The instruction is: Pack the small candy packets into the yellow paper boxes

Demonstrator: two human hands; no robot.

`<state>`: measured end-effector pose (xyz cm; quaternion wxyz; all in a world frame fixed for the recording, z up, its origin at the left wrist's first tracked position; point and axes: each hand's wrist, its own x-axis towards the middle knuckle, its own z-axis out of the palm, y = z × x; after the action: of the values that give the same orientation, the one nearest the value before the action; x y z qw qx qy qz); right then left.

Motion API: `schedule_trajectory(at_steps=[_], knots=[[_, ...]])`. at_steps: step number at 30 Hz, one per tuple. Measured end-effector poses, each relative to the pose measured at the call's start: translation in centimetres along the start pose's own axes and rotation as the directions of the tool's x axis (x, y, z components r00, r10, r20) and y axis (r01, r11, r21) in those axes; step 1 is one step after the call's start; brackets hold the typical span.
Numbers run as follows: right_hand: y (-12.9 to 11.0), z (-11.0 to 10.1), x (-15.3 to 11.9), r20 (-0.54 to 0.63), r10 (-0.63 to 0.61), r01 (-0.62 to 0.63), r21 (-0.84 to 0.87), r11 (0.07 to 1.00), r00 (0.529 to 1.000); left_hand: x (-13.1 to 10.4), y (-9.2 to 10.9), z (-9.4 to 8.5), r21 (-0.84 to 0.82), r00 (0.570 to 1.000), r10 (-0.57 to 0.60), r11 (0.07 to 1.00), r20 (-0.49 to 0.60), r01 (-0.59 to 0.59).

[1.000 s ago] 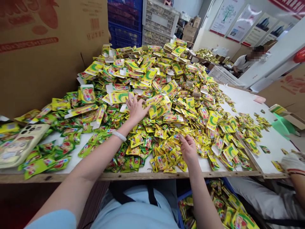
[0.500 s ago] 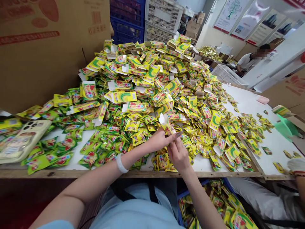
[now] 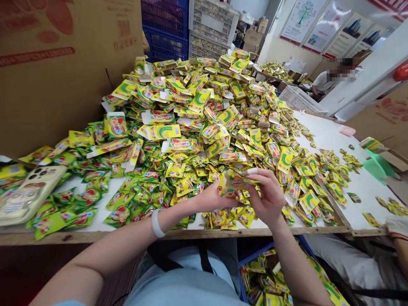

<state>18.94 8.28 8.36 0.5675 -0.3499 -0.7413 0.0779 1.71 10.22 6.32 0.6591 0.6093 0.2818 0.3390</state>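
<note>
Small yellow carton (image 3: 234, 182) tilted, held above table edge; flap open

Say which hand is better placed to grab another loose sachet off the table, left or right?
Right, probably. The left hand cradles the small yellow box from below; the right hand only pinches its top edge and sits beside the loose sachets.

1. The small box (image 3: 237, 180) is mostly covered by the right hand (image 3: 267, 197) and left hand (image 3: 212, 197); its print can't be read.
2. The phone (image 3: 27, 193) is cut off by the left edge and partly under sachets.
3. A gloved hand (image 3: 397, 223) at the right edge shows only in part.
4. The seated person (image 3: 331, 78) in the far corner is blurred.
5. The blue bin (image 3: 255, 257) beneath the table (image 3: 331, 136) is largely hidden by the forearm and table edge.
6. The wall posters (image 3: 302, 23) are too small to read.
</note>
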Motion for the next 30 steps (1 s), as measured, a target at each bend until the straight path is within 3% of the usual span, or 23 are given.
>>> schedule_trajectory(at_steps=[3, 6, 8, 10, 12, 16, 18, 20, 25, 28, 30], knots=[[-0.3, -0.7, 0.4, 0.256, -0.046, 0.060, -0.049, 0.997, 0.966, -0.5, 0.0, -0.6, -0.024, 0.994, -0.038, 0.999, 0.100, 0.041], [-0.9, -1.8, 0.8, 0.501, 0.065, -0.044, -0.054, 0.998, 0.863, -0.6, -0.5, -1.3, 0.101, 0.991, -0.036, 0.995, 0.131, 0.023], [-1.3, -2.3, 1.0, 0.588, 0.110, -0.088, -0.066, 0.994, 0.802, -0.5, -0.6, -1.3, 0.149, 0.985, -0.039, 0.989, 0.170, 0.013], [-1.5, -2.5, 0.9, 0.574, 0.149, -0.126, -0.080, 0.989, 0.805, -0.4, -0.6, -1.1, 0.136, 0.977, -0.032, 0.991, 0.209, 0.003], [-1.5, -2.4, 0.1, 0.481, 0.196, -0.184, -0.073, 0.980, 0.854, -0.5, -0.8, -0.8, 0.078, 0.965, -0.053, 0.996, 0.255, 0.034], [-0.8, -1.8, -3.2, 0.361, 0.137, -0.138, -0.021, 0.990, 0.923, -1.5, -2.3, -0.3, -0.023, 0.898, -0.185, 0.977, 0.399, 0.211], [-0.5, -1.7, -4.9, 0.378, 0.126, -0.139, 0.008, 0.990, 0.917, -1.9, -3.1, -0.1, -0.053, 0.875, -0.235, 0.958, 0.423, 0.282], [-0.4, -2.0, -6.2, 0.411, 0.198, -0.234, 0.038, 0.972, 0.890, -2.0, -3.8, 0.1, -0.066, 0.874, -0.269, 0.945, 0.406, 0.321], [-0.8, -2.8, -7.4, 0.447, 0.415, -0.472, 0.018, 0.881, 0.792, -0.9, -4.6, 1.4, 0.068, 0.915, -0.262, 0.965, 0.307, 0.253], [-1.2, -3.2, -7.8, 0.426, 0.423, -0.473, 0.013, 0.881, 0.800, -0.2, -4.7, 2.8, 0.133, 0.914, -0.203, 0.977, 0.352, 0.166], [-0.8, -4.7, -8.0, 0.372, 0.417, -0.447, -0.006, 0.895, 0.829, 0.3, -4.3, 3.3, 0.150, 0.911, -0.152, 0.983, 0.383, 0.101]])
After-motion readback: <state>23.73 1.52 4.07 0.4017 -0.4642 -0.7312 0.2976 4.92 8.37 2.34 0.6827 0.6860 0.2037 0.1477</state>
